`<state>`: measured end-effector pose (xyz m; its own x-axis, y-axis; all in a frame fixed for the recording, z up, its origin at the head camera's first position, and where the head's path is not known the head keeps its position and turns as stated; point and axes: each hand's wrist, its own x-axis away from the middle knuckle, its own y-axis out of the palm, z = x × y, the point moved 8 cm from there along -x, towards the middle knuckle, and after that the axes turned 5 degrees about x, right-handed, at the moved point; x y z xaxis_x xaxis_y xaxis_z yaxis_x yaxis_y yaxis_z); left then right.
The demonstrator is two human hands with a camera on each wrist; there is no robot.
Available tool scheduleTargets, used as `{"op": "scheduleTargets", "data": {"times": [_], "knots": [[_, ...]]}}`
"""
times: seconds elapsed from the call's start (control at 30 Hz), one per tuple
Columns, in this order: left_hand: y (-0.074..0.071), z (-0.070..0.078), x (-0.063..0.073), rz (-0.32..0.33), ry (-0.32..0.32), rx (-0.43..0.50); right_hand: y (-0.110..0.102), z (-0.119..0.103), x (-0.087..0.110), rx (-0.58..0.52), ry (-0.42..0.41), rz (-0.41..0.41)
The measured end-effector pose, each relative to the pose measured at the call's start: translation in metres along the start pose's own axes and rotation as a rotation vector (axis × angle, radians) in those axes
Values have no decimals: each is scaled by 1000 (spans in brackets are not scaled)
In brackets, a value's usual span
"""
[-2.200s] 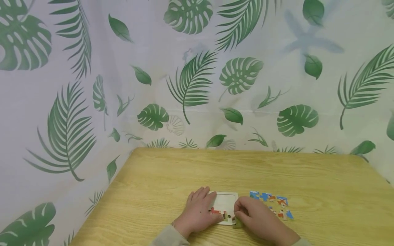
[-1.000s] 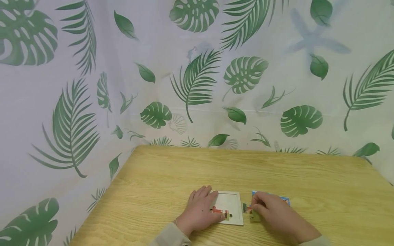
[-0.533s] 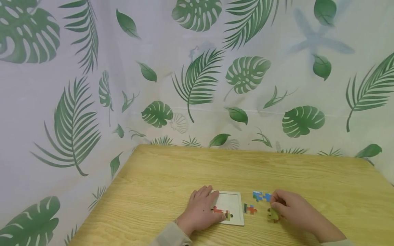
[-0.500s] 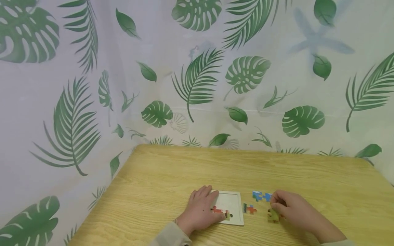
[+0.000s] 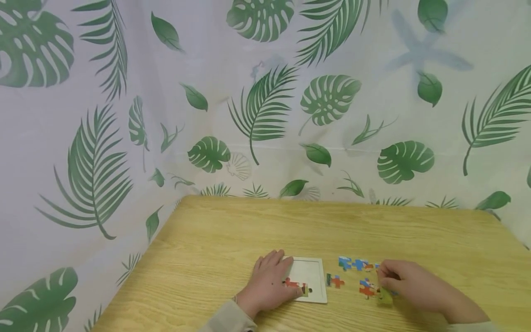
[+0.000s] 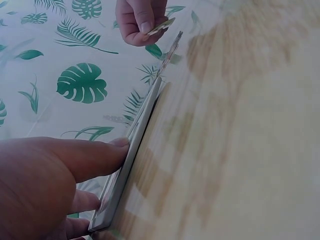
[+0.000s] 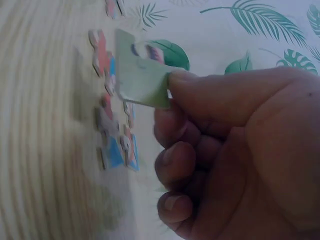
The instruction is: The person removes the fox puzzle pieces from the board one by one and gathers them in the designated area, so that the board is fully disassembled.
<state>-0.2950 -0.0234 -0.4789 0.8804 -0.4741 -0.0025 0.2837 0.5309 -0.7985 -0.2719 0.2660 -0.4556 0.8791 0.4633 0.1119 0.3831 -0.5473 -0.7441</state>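
Note:
A shallow white puzzle tray (image 5: 310,272) lies on the wooden table with a few joined jigsaw pieces (image 5: 293,284), red and green, along its near side. My left hand (image 5: 267,282) rests flat over the tray's left part, fingers spread, and covers some of it. In the left wrist view its thumb (image 6: 102,157) presses at the tray's edge. My right hand (image 5: 419,283) pinches a green jigsaw piece (image 7: 142,75) between thumb and forefinger, above the loose pieces to the right. That piece has a straight-sided corner and a small dark and white print.
Right of the tray lie several loose jigsaw pieces: a red and green one (image 5: 336,281) nearest it, blue ones (image 5: 352,263) behind, a red and blue one (image 5: 367,287) by my right hand. A leaf-printed curtain (image 5: 265,115) hangs behind the wooden table (image 5: 232,230).
My right hand has moved right from the tray's near right corner with the green jigsaw piece, passing over the loose pieces. My left hand stays on the tray.

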Motion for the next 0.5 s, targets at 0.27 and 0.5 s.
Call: {"op": "scheduleTargets", "data": {"times": [0.27,0.5], "knots": [[3,-2,-3,-2,-3,-11,-4,12,9,78,-45,-32],[2,0,0,-6,6,-5,4,19,14,56,-26,-94]]}}
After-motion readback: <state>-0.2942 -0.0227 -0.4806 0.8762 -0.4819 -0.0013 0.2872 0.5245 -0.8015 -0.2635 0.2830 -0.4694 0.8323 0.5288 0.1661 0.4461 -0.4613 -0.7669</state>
